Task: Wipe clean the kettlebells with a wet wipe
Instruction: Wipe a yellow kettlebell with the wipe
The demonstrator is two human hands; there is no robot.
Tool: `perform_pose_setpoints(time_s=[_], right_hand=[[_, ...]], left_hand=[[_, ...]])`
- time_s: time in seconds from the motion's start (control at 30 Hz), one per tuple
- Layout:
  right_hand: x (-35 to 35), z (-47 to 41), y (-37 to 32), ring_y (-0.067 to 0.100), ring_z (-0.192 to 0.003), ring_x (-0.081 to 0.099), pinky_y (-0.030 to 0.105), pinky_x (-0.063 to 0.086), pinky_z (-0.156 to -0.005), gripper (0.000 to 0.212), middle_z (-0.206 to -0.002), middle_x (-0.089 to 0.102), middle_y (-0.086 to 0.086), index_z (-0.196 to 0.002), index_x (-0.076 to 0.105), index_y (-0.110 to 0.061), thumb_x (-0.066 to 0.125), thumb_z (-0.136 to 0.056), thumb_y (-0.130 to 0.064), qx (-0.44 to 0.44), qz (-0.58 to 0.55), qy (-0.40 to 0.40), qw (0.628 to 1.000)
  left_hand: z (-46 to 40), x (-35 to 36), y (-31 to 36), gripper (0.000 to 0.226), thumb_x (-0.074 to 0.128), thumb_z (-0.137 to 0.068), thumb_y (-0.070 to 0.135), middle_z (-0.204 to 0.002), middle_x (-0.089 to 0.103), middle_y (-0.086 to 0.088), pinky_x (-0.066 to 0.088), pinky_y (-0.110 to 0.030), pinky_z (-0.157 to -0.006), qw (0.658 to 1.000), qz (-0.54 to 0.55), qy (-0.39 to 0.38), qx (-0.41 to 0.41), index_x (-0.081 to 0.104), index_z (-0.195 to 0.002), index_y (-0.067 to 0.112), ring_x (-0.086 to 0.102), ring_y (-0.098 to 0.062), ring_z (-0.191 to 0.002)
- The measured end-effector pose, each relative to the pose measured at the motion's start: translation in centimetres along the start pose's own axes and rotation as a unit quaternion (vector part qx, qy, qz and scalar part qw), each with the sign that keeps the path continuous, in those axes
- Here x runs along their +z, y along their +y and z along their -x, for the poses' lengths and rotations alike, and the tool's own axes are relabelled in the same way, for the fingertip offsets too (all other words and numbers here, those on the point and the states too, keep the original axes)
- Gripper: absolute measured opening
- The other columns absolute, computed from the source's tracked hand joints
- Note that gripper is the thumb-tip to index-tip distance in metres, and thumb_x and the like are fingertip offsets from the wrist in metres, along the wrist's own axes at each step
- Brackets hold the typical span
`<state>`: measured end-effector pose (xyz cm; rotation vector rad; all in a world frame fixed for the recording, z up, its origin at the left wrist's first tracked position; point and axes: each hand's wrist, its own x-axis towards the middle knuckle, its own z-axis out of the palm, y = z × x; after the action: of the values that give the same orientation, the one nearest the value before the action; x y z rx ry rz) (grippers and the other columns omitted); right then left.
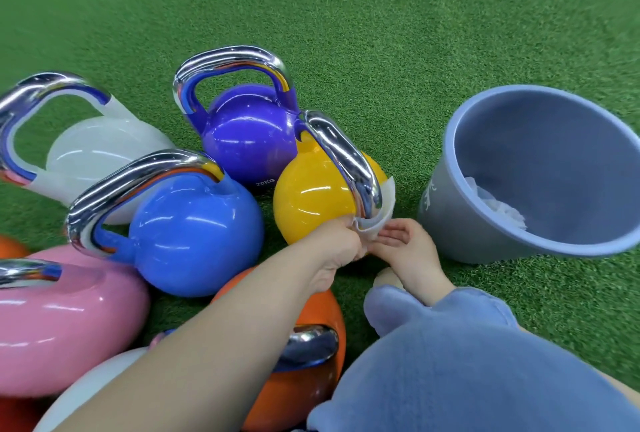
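A yellow kettlebell (311, 196) with a chrome handle (349, 158) stands on green turf among several other kettlebells. A white wet wipe (382, 206) is wrapped around the near lower end of that handle. My left hand (337, 244) reaches in from the lower left and pinches the wipe against the handle's base. My right hand (403, 246), coming out of a blue sleeve, pinches the wipe's near edge from the right. The two hands almost touch each other.
Around the yellow one stand a purple 20KG kettlebell (242, 140), a blue one (194, 234), a white one (104, 151), a pink one (69, 320) and an orange one (304, 383) under my left forearm. A grey-blue bucket (460, 223) at right holds crumpled wipes (498, 206).
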<state>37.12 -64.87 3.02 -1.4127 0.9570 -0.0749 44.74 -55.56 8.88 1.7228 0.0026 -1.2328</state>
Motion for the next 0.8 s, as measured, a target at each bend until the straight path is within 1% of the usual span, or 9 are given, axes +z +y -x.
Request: perform_pose_setpoints(time_s=[0.07,0.13,0.23,0.3,0.4,0.53,0.67,0.73,0.8], right_hand=[[-0.4,0.5,-0.5,0.008,-0.085,0.062,0.019,0.051,-0.077,0.034,-0.093,0.066,0.004,-0.086,0.059,-0.016,0.059,-0.077,0.016,-0.030,-0.009,-0.025,0.999],[-0.8,1.0,-0.7,0.009,-0.094,0.061,0.018,0.049,-0.081,0.040,-0.097,0.065,0.000,-0.095,0.062,-0.014,0.052,-0.078,0.021,-0.061,0.013,-0.062,0.996],[-1.0,1.4,-0.6,0.009,-0.102,0.058,0.009,0.049,-0.081,0.048,-0.105,0.063,-0.001,-0.114,0.059,-0.009,0.052,-0.078,0.022,-0.084,0.041,-0.099,0.991],[-1.0,1.3,-1.0,0.006,-0.093,0.061,0.010,0.048,-0.077,0.041,-0.096,0.067,-0.005,-0.098,0.064,-0.020,0.058,-0.078,0.015,-0.112,0.079,-0.090,0.986],[-0.6,0.8,-1.6,0.010,-0.084,0.061,0.008,0.045,-0.068,0.022,-0.094,0.068,0.007,-0.084,0.065,-0.023,0.072,-0.076,-0.003,-0.141,0.137,-0.042,0.979],[-0.2,0.0,-2.1,0.010,-0.082,0.058,0.003,0.043,-0.065,0.029,-0.097,0.065,0.008,-0.082,0.061,-0.024,0.079,-0.070,-0.005,-0.175,0.163,-0.020,0.971],[-0.6,-0.6,-2.2,0.008,-0.083,0.058,0.002,0.041,-0.066,0.034,-0.096,0.062,0.003,-0.079,0.062,-0.029,0.083,-0.065,-0.006,-0.204,0.166,-0.044,0.964],[-0.7,-0.9,-2.0,0.007,-0.084,0.058,0.003,0.042,-0.068,0.030,-0.098,0.061,0.006,-0.085,0.066,-0.021,0.082,-0.065,-0.004,-0.216,0.171,-0.058,0.960],[-0.9,-1.2,-2.2,0.005,-0.084,0.056,0.003,0.042,-0.070,0.031,-0.101,0.059,0.009,-0.086,0.066,-0.021,0.081,-0.067,-0.001,-0.222,0.184,-0.079,0.954]], left_hand=[[0.0,-0.3,0.2,0.061,0.033,-0.075,-0.024,-0.119,0.057,-0.008,0.038,-0.027,-0.082,1.000,0.010,0.003,-0.005,0.057,-0.119,0.013,0.048,-0.024,-0.115],[0.0,-0.6,0.3,0.066,0.033,-0.074,-0.026,-0.128,0.055,-0.005,0.039,-0.028,-0.091,1.000,0.016,0.025,0.009,0.054,-0.128,0.008,0.046,-0.023,-0.121],[0.5,-0.5,0.6,0.064,0.031,-0.079,-0.025,-0.111,0.057,-0.002,0.041,-0.020,-0.074,0.999,0.021,0.019,0.022,0.055,-0.126,0.010,0.049,-0.016,-0.106],[0.7,-0.5,1.2,0.054,0.036,-0.083,-0.021,-0.106,0.057,-0.003,0.038,-0.021,-0.068,0.999,0.000,0.007,0.035,0.057,-0.123,0.009,0.048,-0.015,-0.101],[0.1,-0.9,2.5,0.041,0.041,-0.081,-0.016,-0.101,0.060,-0.011,0.042,-0.026,-0.071,0.999,-0.027,0.007,0.038,0.065,-0.108,0.004,0.051,-0.020,-0.094],[-1.3,-1.5,2.5,0.032,0.045,-0.078,-0.011,-0.093,0.064,-0.012,0.048,-0.037,-0.090,0.997,-0.038,0.054,0.032,0.065,-0.082,0.015,0.057,-0.023,-0.090],[-1.3,-1.6,1.8,0.033,0.036,-0.089,-0.010,-0.081,0.060,-0.001,0.045,-0.018,-0.056,0.992,0.089,0.083,0.034,0.053,-0.107,0.011,0.056,-0.011,-0.067],[-1.6,-1.8,1.8,0.033,0.034,-0.088,-0.013,-0.089,0.059,-0.002,0.042,-0.020,-0.056,0.990,0.067,0.097,0.075,0.049,-0.099,0.014,0.056,-0.008,-0.067],[-1.6,-2.0,1.7,0.043,0.035,-0.082,-0.018,-0.109,0.056,-0.006,0.042,-0.023,-0.061,0.986,-0.002,0.091,0.138,0.047,-0.104,0.017,0.058,-0.011,-0.081]])
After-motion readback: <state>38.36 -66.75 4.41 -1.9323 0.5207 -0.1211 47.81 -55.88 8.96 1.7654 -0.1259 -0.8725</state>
